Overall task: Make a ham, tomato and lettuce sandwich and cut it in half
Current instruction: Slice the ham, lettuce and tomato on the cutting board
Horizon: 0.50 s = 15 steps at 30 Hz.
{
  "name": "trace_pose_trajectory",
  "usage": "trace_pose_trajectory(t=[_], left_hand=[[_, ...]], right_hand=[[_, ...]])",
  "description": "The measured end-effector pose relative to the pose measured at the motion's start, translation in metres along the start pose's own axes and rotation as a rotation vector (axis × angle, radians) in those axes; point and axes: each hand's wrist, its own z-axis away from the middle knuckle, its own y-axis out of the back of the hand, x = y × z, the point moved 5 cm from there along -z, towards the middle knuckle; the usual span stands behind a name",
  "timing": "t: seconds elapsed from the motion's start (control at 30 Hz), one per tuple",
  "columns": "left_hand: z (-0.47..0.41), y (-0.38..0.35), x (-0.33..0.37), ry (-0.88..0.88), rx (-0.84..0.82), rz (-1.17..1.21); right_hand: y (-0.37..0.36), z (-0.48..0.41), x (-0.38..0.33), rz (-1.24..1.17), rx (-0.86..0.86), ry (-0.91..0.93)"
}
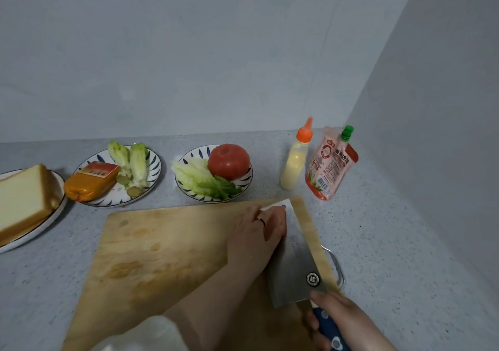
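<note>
A steel cleaver (297,264) lies along the right side of the wooden cutting board (162,256). My right hand (343,321) grips its blue handle at the bottom right. My left hand (256,232) rests on the flat of the blade, fingers stretched toward its far end. A block of bread (24,196) sits on a white plate (32,236) at far left. An orange-wrapped ham sausage (89,180) and lettuce hearts (132,161) share a patterned plate (155,172). A whole tomato (228,160) and lettuce leaves (202,180) lie on a second patterned plate (189,152).
A squeeze bottle (295,161) with an orange cap and a red sauce pouch (329,167) with a green cap stand behind the board's right corner. Walls close off the grey counter at the back and the right. The board has a metal handle (337,267) on its right edge.
</note>
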Motion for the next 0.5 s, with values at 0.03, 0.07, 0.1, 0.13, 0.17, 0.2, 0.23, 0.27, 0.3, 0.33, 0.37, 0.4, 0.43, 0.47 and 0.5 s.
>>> trace_pose_trajectory(t=[0.03,0.07,0.1,0.13,0.17,0.2,0.23,0.27,0.3,0.33,0.37,0.4,0.43,0.47,0.5], left_hand=[[-0.003,-0.001,0.002,-0.017,0.012,-0.029],[-0.006,-0.001,0.003,-0.037,0.026,-0.07],[-0.008,-0.001,0.003,-0.052,0.04,-0.11],[-0.01,-0.001,0.003,-0.055,0.05,-0.14],[-0.012,0.0,0.002,-0.048,0.058,-0.162],[-0.013,0.0,0.002,-0.039,0.065,-0.179],[-0.014,0.0,0.002,-0.033,0.071,-0.19],[-0.015,-0.001,0.003,-0.031,0.073,-0.197],[-0.014,-0.002,0.004,-0.029,0.068,-0.199],[-0.014,-0.004,0.005,-0.023,0.06,-0.202],[-0.014,-0.006,0.007,-0.014,0.055,-0.211],[-0.013,-0.007,0.008,-0.003,0.054,-0.231],[-0.014,-0.009,0.01,0.008,0.06,-0.252],[-0.014,-0.009,0.01,0.019,0.071,-0.268],[-0.016,-0.01,0.011,0.028,0.081,-0.272]], right_hand=[[0.003,-0.003,-0.002,0.009,-0.004,0.003],[0.005,-0.005,-0.004,0.023,-0.01,0.006],[0.007,-0.007,-0.006,0.04,-0.016,0.012],[0.009,-0.008,-0.008,0.057,-0.018,0.019],[0.011,-0.008,-0.01,0.069,-0.019,0.024],[0.014,-0.008,-0.012,0.074,-0.021,0.026],[0.015,-0.008,-0.014,0.079,-0.022,0.027],[0.017,-0.008,-0.015,0.089,-0.02,0.028],[0.018,-0.008,-0.016,0.103,-0.013,0.026],[0.019,-0.009,-0.016,0.114,-0.003,0.025],[0.02,-0.009,-0.017,0.125,0.009,0.023],[0.02,-0.009,-0.018,0.136,0.024,0.021],[0.02,-0.008,-0.018,0.151,0.042,0.015],[0.02,-0.007,-0.019,0.161,0.054,0.013],[0.02,-0.006,-0.02,0.168,0.061,0.014]])
